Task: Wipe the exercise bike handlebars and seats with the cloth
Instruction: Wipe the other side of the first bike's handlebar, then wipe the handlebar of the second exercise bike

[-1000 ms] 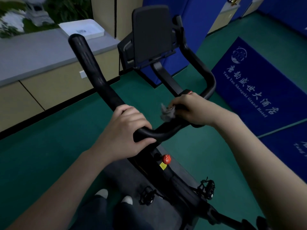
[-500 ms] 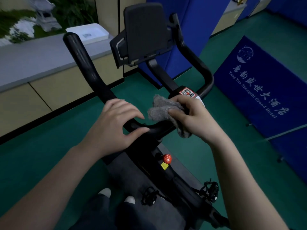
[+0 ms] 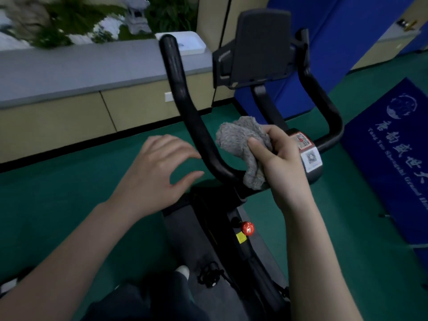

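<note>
Handlebars looked mid-wipe: right hand pinched the grey cloth at centre, left hand spread at nine o'clock (seat unseen, presumably pending).

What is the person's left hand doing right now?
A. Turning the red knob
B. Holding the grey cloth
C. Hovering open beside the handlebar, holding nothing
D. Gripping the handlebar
C: the left hand hangs with spread fingers beside the handlebar, while the right hand holds the grey cloth.
</note>
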`<move>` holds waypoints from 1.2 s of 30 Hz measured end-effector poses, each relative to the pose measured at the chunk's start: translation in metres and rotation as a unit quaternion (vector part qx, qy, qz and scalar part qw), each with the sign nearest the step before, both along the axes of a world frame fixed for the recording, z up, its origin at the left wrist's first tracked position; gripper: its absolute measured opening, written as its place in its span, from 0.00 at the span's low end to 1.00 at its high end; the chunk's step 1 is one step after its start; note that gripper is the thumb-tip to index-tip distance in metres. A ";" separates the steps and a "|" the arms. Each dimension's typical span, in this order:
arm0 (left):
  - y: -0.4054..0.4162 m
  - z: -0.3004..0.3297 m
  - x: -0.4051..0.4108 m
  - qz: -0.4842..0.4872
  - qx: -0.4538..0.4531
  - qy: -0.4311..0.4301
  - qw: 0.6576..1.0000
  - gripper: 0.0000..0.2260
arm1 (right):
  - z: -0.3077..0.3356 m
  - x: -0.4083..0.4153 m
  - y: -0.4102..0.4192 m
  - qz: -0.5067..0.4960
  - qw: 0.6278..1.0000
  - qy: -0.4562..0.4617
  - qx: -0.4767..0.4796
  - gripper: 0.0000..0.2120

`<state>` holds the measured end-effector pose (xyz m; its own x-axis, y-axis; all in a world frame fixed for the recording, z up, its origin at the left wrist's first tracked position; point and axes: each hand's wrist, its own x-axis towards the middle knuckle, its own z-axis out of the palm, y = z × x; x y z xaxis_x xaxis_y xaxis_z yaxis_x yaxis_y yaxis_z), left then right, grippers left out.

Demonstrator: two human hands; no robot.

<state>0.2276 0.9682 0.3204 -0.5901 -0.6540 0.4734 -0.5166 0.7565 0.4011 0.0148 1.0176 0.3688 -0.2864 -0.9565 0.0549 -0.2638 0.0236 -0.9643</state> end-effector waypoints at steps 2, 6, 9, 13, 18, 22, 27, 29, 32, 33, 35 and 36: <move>0.004 -0.003 0.022 0.034 0.008 -0.023 0.999 0.15 | 0.001 0.016 -0.004 0.008 0.999 -0.033 -0.006 0.05; 0.019 -0.011 0.081 0.112 0.053 -0.086 0.989 0.19 | 0.002 0.062 -0.016 0.045 0.995 -0.091 -0.019 0.06; 0.040 -0.016 0.133 0.188 0.083 -0.114 0.972 0.22 | 0.000 0.115 -0.023 0.097 0.988 -0.117 -0.008 0.05; 0.082 -0.023 0.206 0.292 0.122 -0.129 0.940 0.25 | -0.007 0.199 -0.017 0.184 0.974 -0.129 0.030 0.04; 0.144 -0.033 0.280 0.396 0.177 -0.129 0.892 0.30 | -0.017 0.299 0.010 0.284 0.949 -0.122 0.062 0.07; 0.193 -0.042 0.323 0.450 0.203 -0.134 0.859 0.32 | -0.027 0.361 0.035 0.345 0.927 -0.114 0.091 0.07; 0.246 -0.048 0.363 0.536 0.222 -0.115 0.806 0.34 | -0.035 0.416 0.059 0.408 0.900 -0.098 0.120 0.06; 0.264 -0.045 0.374 0.575 0.217 -0.101 0.782 0.35 | -0.034 0.437 0.064 0.437 0.884 -0.100 0.131 0.06; 0.292 -0.040 0.386 0.635 0.217 -0.073 0.738 0.34 | -0.036 0.470 0.070 0.489 0.855 -0.100 0.142 0.07; 0.302 -0.038 0.388 0.657 0.214 -0.070 0.719 0.34 | -0.037 0.481 0.072 0.512 0.841 -0.097 0.144 0.07; 0.323 -0.035 0.390 0.704 0.212 -0.064 0.675 0.34 | -0.039 0.503 0.079 0.561 0.809 -0.090 0.153 0.06; 0.334 -0.033 0.390 0.726 0.211 -0.059 0.652 0.33 | -0.040 0.513 0.083 0.583 0.792 -0.086 0.159 0.06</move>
<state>0.6179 1.3020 0.2872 0.7797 -0.6213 0.0776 -0.6115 -0.7289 0.3078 0.5276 1.1002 0.3287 0.8251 -0.5335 -0.1859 -0.1500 0.1104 -0.9825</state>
